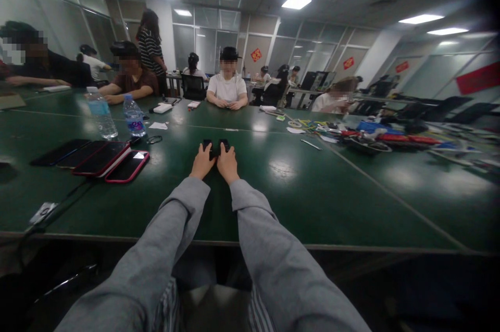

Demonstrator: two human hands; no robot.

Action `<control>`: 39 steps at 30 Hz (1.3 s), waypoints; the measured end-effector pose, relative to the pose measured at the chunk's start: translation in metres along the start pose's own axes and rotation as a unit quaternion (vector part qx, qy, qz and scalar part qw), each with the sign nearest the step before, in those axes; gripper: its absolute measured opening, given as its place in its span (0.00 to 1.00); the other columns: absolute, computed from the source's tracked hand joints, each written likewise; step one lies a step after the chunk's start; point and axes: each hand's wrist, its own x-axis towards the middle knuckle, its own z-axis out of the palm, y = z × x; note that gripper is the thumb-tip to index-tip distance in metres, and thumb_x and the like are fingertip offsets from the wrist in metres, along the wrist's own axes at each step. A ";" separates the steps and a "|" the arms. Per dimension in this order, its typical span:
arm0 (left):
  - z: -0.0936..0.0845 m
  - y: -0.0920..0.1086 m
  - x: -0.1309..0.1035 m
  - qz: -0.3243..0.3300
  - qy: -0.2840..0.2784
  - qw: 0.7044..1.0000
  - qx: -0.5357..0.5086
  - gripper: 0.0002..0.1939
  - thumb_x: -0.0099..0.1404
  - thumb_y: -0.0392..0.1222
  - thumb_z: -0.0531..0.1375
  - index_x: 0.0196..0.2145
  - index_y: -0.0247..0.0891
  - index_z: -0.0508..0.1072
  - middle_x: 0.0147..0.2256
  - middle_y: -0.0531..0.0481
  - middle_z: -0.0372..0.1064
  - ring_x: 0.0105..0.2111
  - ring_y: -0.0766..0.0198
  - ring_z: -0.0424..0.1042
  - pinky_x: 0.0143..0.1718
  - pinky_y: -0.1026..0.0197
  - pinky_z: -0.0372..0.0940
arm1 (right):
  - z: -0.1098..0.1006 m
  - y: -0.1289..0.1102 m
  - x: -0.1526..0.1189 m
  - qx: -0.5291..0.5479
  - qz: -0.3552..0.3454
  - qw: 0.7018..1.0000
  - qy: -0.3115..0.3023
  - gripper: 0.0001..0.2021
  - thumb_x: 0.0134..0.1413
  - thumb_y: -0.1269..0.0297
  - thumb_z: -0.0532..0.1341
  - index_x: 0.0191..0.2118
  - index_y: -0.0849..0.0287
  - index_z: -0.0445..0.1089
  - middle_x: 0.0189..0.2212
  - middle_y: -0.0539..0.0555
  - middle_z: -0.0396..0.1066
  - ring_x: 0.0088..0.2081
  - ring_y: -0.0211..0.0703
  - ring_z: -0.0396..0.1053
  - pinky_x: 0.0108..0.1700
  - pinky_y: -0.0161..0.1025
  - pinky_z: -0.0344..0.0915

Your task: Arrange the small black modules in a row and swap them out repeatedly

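Note:
Both my arms reach forward over the green table (304,202). My left hand (202,162) is closed around a small black object (207,142), whose kind I cannot make out. Beside it, my right hand (228,162) grips a second small black object (224,143) of similar size. The two objects stand close together, with a narrow gap between them. Fingers cover most of each one. Grey sleeves, rolled at the wrists, lead back towards me.
Left of my hands lie a pink-edged phone (128,166), a dark red case (101,157), a cable loop (154,139) and two water bottles (102,113) (135,116). Loose parts and a red bundle (406,139) cover the right side. A person (227,85) sits opposite; others sit around.

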 end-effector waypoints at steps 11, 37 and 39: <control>0.006 -0.004 0.013 -0.023 0.034 0.999 0.018 0.33 0.66 0.44 0.59 0.66 0.37 0.56 0.64 0.28 0.51 0.60 0.39 0.61 0.59 0.42 0.58 | 0.004 0.001 0.011 0.011 0.010 1.000 -0.012 0.27 0.65 0.65 0.49 0.67 0.60 0.47 0.59 0.71 0.51 0.53 0.55 0.63 0.49 0.49 0.67; 0.005 -0.003 0.006 0.032 0.019 0.999 0.030 0.28 0.68 0.36 0.52 0.65 0.42 0.59 0.69 0.37 0.43 0.64 0.38 0.54 0.61 0.35 0.53 | 0.002 0.011 0.007 0.075 0.004 0.997 -0.019 0.29 0.64 0.66 0.51 0.69 0.58 0.48 0.55 0.66 0.55 0.52 0.51 0.66 0.53 0.45 0.65; 0.005 -0.003 0.006 0.029 0.009 0.999 0.017 0.27 0.69 0.35 0.51 0.64 0.44 0.61 0.69 0.39 0.41 0.64 0.38 0.55 0.60 0.35 0.55 | 0.002 0.012 0.008 0.073 0.002 0.997 -0.017 0.29 0.64 0.67 0.51 0.69 0.58 0.48 0.55 0.66 0.55 0.52 0.51 0.66 0.53 0.45 0.65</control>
